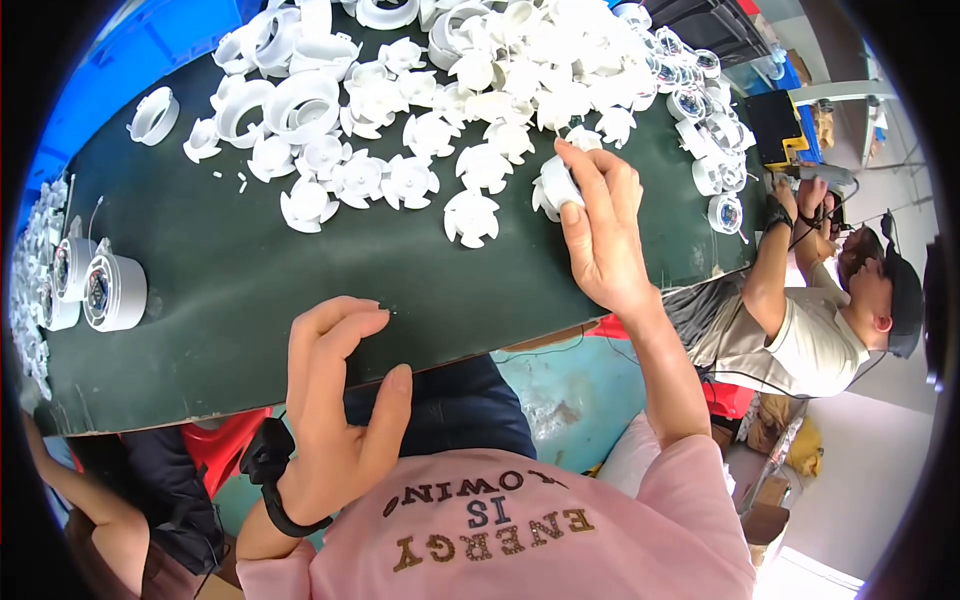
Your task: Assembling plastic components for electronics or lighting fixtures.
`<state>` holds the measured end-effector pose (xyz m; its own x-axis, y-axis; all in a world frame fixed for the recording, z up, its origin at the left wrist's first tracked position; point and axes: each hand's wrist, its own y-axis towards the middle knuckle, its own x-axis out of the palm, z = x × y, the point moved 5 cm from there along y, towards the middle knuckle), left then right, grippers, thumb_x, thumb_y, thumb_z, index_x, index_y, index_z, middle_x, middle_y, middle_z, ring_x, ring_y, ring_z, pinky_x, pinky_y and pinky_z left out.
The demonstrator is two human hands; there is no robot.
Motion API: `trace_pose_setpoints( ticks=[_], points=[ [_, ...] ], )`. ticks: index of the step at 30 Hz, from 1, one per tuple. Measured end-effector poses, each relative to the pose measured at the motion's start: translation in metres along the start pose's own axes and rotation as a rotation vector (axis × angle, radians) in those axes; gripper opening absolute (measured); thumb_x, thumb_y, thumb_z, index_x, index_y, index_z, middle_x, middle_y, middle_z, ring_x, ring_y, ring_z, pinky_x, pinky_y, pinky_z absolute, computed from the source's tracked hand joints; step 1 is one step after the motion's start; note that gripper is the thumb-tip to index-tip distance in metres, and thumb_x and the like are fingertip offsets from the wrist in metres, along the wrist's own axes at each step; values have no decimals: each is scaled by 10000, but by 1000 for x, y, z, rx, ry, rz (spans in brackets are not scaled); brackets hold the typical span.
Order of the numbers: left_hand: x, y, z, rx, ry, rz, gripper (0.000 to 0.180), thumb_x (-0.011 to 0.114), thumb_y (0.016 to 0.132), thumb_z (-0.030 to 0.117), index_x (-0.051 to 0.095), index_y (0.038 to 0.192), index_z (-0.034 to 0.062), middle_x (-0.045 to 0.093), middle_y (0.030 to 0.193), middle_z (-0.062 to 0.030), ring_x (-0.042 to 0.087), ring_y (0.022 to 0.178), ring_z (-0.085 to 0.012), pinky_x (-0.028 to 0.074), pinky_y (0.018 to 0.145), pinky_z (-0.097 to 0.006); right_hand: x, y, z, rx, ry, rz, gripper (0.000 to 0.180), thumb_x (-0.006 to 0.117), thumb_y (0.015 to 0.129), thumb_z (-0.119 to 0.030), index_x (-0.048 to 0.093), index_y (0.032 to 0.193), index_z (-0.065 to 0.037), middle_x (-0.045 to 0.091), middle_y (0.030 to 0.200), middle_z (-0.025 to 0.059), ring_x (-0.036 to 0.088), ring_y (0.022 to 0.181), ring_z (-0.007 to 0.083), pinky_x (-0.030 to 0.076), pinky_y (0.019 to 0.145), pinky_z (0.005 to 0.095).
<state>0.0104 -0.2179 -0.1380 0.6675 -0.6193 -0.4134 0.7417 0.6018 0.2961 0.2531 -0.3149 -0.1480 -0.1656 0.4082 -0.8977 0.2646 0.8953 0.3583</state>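
Observation:
My right hand [605, 235] is closed around a small white plastic ring-shaped housing [556, 188], held by thumb and fingers over the green table. The fingers cover part of it. Close to it on the table lie white fan impellers with short curved blades, the nearest one [471, 218] to its left. My left hand [340, 385] hovers over the near table edge, thumb and fingers apart, with nothing in it. A black band circles its wrist.
A heap of white impellers and rings [303, 105] covers the far table [270, 340]. Round white units with dark centres [115, 293] stand at the left; more units [725, 213] line the right. A blue bin [140, 50] is far left. Co-workers sit at both sides.

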Motion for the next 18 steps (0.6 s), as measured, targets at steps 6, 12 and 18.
trace_pose_setpoints(
  ticks=[6,12,18],
  points=[
    [24,16,28,160,-82,-87,368,620,746,-50,540,1105,-22,552,1072,-187,546,949,-317,449,824,-357,0,10,-14,5,-121,-33,499,553,850,-103,466,1342,-105,432,1196,236,441,1026,374,353,917,423],
    [0,3,28,17,-113,48,508,687,764,60,480,1215,-43,552,1097,-181,562,835,-313,478,706,-356,-37,25,-66,-32,229,33,610,715,753,-133,475,1302,-22,547,1110,193,565,938,333,466,801,362],
    [-32,11,30,212,72,58,521,690,816,147,466,1254,-24,562,1081,-193,600,907,-288,488,775,-362,-25,35,-165,-454,307,-82,689,796,659,-157,506,1268,-15,597,1090,145,604,823,295,499,718,349]
  ],
)
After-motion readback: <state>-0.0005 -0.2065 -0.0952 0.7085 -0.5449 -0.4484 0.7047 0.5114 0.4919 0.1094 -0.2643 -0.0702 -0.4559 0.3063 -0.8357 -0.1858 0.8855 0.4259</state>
